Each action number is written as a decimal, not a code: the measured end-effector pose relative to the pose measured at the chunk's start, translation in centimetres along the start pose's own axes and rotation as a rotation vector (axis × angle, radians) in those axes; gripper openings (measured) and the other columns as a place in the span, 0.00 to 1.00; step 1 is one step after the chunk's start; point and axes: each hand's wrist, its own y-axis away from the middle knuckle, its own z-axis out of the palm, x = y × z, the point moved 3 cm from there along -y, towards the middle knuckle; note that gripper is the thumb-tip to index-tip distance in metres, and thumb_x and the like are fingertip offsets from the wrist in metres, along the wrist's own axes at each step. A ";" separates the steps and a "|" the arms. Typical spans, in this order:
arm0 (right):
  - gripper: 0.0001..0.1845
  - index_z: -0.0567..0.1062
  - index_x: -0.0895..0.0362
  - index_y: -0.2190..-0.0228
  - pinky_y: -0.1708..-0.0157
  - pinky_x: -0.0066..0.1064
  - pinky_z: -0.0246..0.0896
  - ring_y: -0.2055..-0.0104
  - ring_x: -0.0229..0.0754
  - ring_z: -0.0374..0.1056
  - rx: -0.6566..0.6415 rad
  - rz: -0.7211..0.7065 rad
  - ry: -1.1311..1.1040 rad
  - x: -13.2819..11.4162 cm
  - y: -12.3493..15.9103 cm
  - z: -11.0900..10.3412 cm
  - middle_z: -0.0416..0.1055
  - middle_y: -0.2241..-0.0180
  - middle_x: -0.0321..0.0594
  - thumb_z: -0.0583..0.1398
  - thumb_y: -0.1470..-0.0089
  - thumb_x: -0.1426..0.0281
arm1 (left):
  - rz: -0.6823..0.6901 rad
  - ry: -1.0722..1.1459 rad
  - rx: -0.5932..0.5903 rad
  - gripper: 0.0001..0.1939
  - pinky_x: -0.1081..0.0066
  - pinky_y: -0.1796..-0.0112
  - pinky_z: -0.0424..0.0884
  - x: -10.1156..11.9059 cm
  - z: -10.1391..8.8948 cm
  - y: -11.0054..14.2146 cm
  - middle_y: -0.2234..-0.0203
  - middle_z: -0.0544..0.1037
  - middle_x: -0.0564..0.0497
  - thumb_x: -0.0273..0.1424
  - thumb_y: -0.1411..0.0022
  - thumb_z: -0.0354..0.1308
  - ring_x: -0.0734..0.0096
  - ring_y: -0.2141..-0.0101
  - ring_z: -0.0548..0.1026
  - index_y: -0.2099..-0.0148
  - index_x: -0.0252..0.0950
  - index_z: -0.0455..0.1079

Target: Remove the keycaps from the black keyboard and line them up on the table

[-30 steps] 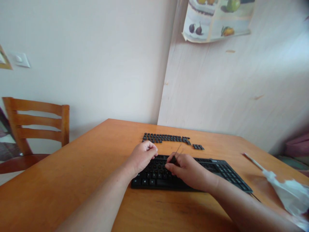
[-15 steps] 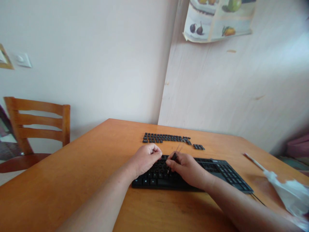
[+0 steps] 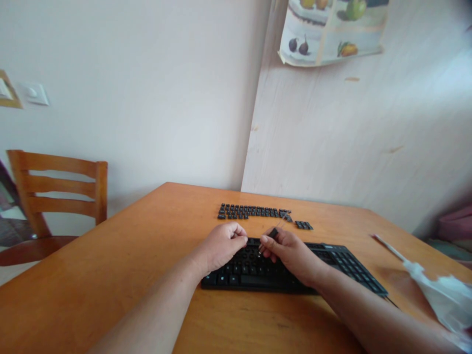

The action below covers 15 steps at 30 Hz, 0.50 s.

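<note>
A black keyboard (image 3: 265, 280) lies on the table, many of its keycaps gone from the upper rows. My right hand (image 3: 285, 250) is closed around a keycap puller (image 3: 273, 233) with a black grip. Thin wires stick out of its upper end, and a small metal end points down at the keys. Over the keyboard's upper left part rests my left hand (image 3: 224, 246), fingers curled and pinched together. Whether anything is in that pinch is hidden. Behind the keyboard, loose black keycaps (image 3: 254, 211) stand in rows, and a smaller group of keycaps (image 3: 304, 225) sits to their right.
On the table's right side lies a crumpled white plastic bag (image 3: 438, 290) with a thin stick-like item (image 3: 389, 247) beyond it. A wooden chair (image 3: 61, 194) stands at the left. The wooden table (image 3: 140, 275) meets the wall at its far edge.
My right hand has shifted slightly up and right, tilting the keycap puller so its wires lean farther right. My left hand stays nearly in place.
</note>
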 end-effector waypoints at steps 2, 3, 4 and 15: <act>0.20 0.69 0.57 0.65 0.72 0.28 0.59 0.72 0.36 0.64 0.027 -0.079 0.023 -0.3 0.1 0.2 0.69 0.73 0.36 0.57 0.43 0.51 | -0.013 0.050 -0.004 0.09 0.69 0.66 0.68 0.2 0.2 0.0 0.70 0.78 0.49 0.36 0.45 0.57 0.66 0.68 0.74 0.65 0.36 0.72; 0.19 0.69 0.56 0.65 0.71 0.28 0.60 0.71 0.37 0.64 0.051 -0.127 0.032 -0.6 0.1 0.4 0.68 0.73 0.35 0.57 0.43 0.52 | -0.024 0.078 -0.011 0.09 0.68 0.65 0.68 0.3 0.3 0.0 0.70 0.78 0.48 0.36 0.45 0.57 0.66 0.68 0.75 0.65 0.36 0.72; 0.18 0.69 0.56 0.65 0.69 0.29 0.60 0.71 0.37 0.64 0.082 -0.173 0.039 -0.8 0.2 0.6 0.68 0.73 0.35 0.57 0.42 0.53 | -0.037 0.107 -0.022 0.10 0.68 0.65 0.69 0.4 0.5 0.1 0.69 0.78 0.48 0.36 0.44 0.57 0.66 0.68 0.75 0.64 0.36 0.72; 0.07 0.73 0.54 0.62 0.60 0.34 0.64 0.63 0.41 0.69 0.227 -0.442 0.353 -2.4 1.5 1.5 0.74 0.66 0.39 0.59 0.41 0.64 | -0.069 0.219 -0.005 0.08 0.70 0.66 0.67 0.4 1.3 0.3 0.72 0.75 0.51 0.33 0.46 0.60 0.70 0.69 0.73 0.64 0.35 0.68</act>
